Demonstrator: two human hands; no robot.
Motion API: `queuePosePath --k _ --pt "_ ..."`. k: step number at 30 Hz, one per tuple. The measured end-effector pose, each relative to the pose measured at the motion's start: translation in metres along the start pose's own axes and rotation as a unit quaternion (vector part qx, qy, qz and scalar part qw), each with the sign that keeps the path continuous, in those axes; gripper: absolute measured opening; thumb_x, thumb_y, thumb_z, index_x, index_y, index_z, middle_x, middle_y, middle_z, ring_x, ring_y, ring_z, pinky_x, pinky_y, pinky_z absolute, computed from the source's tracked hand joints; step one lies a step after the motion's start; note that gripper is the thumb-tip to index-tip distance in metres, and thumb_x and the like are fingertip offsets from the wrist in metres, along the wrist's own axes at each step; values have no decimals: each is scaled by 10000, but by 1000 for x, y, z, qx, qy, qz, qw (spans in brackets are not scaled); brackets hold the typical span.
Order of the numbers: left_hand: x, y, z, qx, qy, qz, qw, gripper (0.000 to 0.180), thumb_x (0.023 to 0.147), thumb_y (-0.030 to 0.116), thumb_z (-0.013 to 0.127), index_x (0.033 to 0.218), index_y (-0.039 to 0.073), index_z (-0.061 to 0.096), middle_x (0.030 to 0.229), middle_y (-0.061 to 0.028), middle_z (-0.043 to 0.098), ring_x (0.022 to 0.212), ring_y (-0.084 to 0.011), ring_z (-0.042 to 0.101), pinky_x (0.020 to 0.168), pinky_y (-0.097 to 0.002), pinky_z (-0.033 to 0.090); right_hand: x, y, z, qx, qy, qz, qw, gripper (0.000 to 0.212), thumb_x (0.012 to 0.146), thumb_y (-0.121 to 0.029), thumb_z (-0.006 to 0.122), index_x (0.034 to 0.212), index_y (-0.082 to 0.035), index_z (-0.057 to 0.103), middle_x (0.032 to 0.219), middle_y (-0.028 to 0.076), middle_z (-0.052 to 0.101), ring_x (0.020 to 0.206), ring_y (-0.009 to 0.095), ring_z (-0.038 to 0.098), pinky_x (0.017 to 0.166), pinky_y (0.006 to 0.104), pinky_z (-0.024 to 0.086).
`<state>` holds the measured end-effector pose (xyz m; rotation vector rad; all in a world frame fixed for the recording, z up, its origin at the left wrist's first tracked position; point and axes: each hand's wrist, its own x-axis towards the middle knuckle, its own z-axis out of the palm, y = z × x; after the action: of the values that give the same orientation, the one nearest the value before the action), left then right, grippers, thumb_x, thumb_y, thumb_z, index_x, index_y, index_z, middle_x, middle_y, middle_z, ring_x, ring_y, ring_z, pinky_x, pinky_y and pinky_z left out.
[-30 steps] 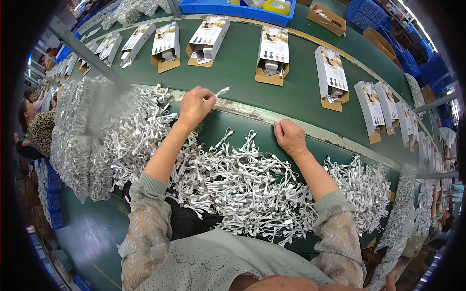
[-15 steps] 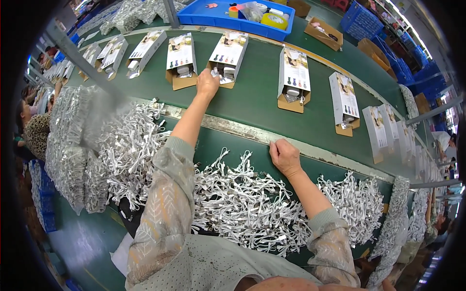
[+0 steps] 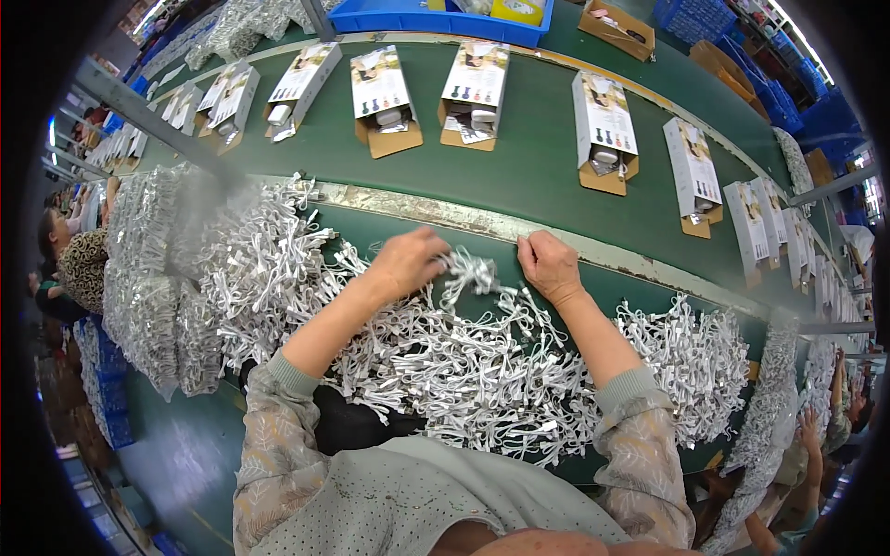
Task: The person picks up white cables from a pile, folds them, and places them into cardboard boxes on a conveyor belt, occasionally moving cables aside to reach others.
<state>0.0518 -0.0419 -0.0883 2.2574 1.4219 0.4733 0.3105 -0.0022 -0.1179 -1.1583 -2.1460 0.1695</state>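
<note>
My left hand is above the pile of white USB cables, its fingers pinched at a small bunch of white cables that is smeared by motion. My right hand is curled into a fist at the metal rail; what it holds, if anything, is hidden. Beyond the rail, open-ended white boxes lie in a row on the green belt. Their brown flaps face me, and white devices and silvery packets show inside.
Clear bags packed with cables stand at the left, and another long bag at the right. Behind the belt are a blue tray and a cardboard box. A grey post slants across the left. Other people sit at both sides.
My left hand has come back from a box on the belt to the cable pile and now grips cables. The boxes have shifted right. My right fist has barely moved.
</note>
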Motion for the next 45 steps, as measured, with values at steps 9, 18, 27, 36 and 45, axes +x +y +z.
queuePosePath --k 9,18,27,36,45 --pt "14 -1 -31 -392 31 -275 877 251 874 175 547 712 -15 578 582 -20 541 446 -61 494 403 -197 389 -1 -2 -1 3 -2 -2 1000 215 789 -135 607 641 -52 475 621 101 523 569 277 554 519 362 461" --pt "77 -14 -17 -51 377 -103 919 135 801 104 627 741 11 549 645 -98 583 550 -206 575 514 -304 458 -2 1 0 10 5 -4 1000 198 784 -128 614 649 -56 487 624 107 530 570 282 559 517 364 463" --pt "129 -8 8 170 335 84 923 158 783 130 642 762 65 499 734 -86 526 630 -273 574 541 -365 476 -5 4 -1 18 4 10 1000 192 790 -148 609 657 -67 495 641 97 544 572 277 567 507 363 475" --pt "113 22 -1 -388 174 -208 881 184 827 126 630 739 -29 582 620 -48 598 518 -90 575 487 -234 488 4 5 -4 197 67 188 960 347 840 -214 609 1120 -37 505 830 135 603 629 245 596 577 345 484" --pt "91 22 12 -526 -8 -175 832 229 829 119 649 962 -64 612 837 -89 632 708 -136 619 649 -240 531 30 6 -27 513 -32 382 768 350 829 -126 646 1112 39 521 857 87 615 687 92 600 599 200 515"
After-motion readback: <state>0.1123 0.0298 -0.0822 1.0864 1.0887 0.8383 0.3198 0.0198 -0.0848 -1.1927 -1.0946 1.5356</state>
